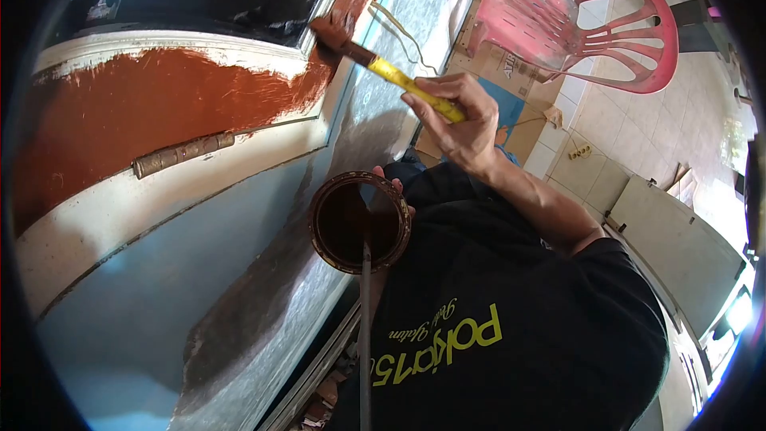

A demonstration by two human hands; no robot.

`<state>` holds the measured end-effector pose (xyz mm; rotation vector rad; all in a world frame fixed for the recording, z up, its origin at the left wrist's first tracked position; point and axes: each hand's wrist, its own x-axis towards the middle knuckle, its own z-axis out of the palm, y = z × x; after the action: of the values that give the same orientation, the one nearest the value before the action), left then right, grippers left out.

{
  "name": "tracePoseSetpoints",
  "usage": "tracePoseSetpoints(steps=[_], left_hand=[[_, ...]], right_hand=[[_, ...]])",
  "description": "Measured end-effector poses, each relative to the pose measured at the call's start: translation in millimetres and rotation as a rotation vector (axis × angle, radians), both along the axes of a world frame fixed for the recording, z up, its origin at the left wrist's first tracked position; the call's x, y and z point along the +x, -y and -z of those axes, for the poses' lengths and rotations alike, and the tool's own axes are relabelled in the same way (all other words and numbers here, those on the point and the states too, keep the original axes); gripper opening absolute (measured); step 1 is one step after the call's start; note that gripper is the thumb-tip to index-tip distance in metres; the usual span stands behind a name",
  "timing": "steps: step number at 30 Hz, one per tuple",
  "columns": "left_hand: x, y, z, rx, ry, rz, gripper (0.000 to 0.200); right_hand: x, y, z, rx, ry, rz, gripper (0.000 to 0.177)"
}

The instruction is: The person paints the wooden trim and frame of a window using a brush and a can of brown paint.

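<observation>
My right hand [463, 124] is closed around the yellow handle of a paintbrush [391, 73]. The brush's paint-covered head touches the corner of a window frame [175, 96], where reddish-brown paint lies beside bare white strips. Lower down, my left hand [391, 181] holds an open paint can [317, 227] from its far side; only some fingers show past the rim. Dark brown paint coats the inside of the can. A thin stick [365, 335] stands in it, its shaft reaching toward the bottom of the view.
A worn hinge [183, 155] sits on the frame's lower edge. Below spreads a pale blue wall [199, 247] with a grey strip. A red plastic chair [542, 20] stands on the right, near cardboard [511, 72] on the tiled floor. A light panel [678, 247] is farther right.
</observation>
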<state>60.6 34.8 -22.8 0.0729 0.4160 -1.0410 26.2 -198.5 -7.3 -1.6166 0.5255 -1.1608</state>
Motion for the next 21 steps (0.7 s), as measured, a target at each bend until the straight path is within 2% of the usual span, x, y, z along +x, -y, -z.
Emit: tracePoseSetpoints(steps=[6,12,15,21], left_hand=[[-1,10,-14,-0.036,-0.038,0.047,0.060],[7,0,0,0.113,0.081,0.071,0.060],[6,2,-2,0.097,0.068,0.069,0.060],[6,10,-8,0.044,0.015,0.088,0.066]], right_hand=[[-4,-12,4,0.033,0.061,-0.142,0.019],[-11,-6,8,-0.020,0.099,-0.343,0.020],[-12,12,8,-0.036,0.074,-0.339,0.021],[-3,61,13,-0.232,0.056,-0.125,0.018]])
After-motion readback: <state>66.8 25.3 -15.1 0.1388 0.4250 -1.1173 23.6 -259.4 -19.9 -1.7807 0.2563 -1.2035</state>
